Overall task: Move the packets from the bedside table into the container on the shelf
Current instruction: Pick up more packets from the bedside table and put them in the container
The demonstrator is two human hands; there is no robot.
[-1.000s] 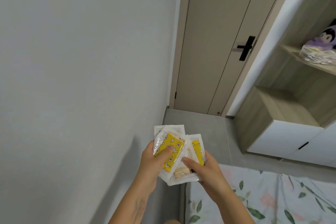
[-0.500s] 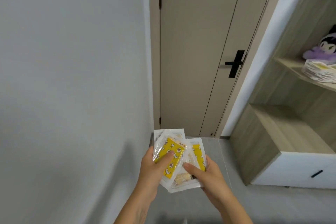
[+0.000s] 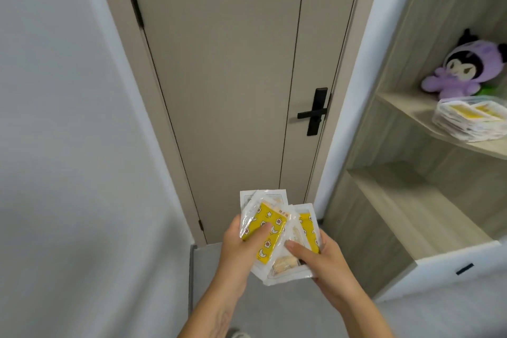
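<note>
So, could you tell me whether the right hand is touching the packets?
Touching: the head view shows the right hand with its thumb pressed on the packets.

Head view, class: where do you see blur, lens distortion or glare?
Head view: beige door and frame lean and bow, wide-angle distortion; purple plush toy and clear container of packets at the right edge look soft; yellow-and-white plastic packets show slight sheen.

- Packets (image 3: 277,230): fanned between left hand (image 3: 238,252) and right hand (image 3: 326,258), before door (image 3: 227,77).
- Shelf (image 3: 411,107): right of door, bearing container (image 3: 472,123); plush toy (image 3: 466,68) behind it.
</note>
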